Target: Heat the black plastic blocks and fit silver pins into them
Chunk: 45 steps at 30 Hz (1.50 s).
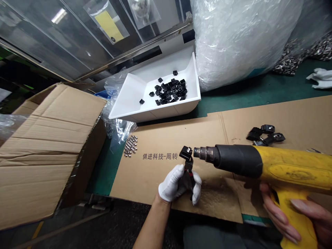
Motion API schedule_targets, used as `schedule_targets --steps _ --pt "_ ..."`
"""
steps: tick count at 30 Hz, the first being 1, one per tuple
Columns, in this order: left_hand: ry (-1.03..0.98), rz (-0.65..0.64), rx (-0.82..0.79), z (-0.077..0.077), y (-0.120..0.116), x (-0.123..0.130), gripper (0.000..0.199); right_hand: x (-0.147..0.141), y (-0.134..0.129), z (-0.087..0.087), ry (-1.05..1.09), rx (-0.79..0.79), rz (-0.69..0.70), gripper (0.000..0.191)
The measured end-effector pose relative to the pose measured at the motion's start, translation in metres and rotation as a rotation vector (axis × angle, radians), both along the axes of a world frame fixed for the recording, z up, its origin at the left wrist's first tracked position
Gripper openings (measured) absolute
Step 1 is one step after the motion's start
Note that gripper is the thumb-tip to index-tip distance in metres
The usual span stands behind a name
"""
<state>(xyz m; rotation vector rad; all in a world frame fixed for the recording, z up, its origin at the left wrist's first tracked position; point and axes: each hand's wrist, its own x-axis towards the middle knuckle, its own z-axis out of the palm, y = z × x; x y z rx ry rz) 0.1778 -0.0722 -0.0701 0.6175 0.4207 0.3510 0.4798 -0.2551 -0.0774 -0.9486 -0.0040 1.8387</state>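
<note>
My left hand (178,185), in a white glove, is closed around the handles of a pair of pliers (189,167). The plier jaws hold up a small black block (184,152) with a shiny metal piece (190,150) at its edge. Bare fingers of my right hand (282,214) wrap the grip of a yellow heat gun (293,169). Its stepped metal nozzle (204,154) points left at the block, with a small gap between them. Part of the right hand is hidden behind the grip.
A white bin (155,116) with several black blocks (171,91) stands behind the cardboard sheet (155,138). Small metal pieces (130,146) lie at the sheet's left, black parts (267,134) at right. A cardboard box (46,148) and a large plastic-wrapped bundle (243,38) flank the bin.
</note>
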Motion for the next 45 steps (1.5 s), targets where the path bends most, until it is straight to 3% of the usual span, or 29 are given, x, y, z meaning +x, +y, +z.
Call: schedule_targets --steps 6,15,41,45 --pt "0.002 0.009 0.001 0.001 -0.001 0.000 0.065 0.009 -0.007 -0.020 0.085 0.142 0.081 0.045" --pt "-0.012 0.027 -0.019 -0.001 -0.001 0.000 0.066 0.010 -0.010 -0.028 0.104 0.284 0.092 0.046" --pt "0.008 0.021 -0.007 0.000 0.000 0.000 0.067 0.005 -0.004 -0.009 0.133 0.243 0.075 0.044" --pt "-0.006 0.015 -0.014 0.000 0.000 0.000 0.066 0.003 -0.002 -0.001 0.085 0.134 0.030 0.042"
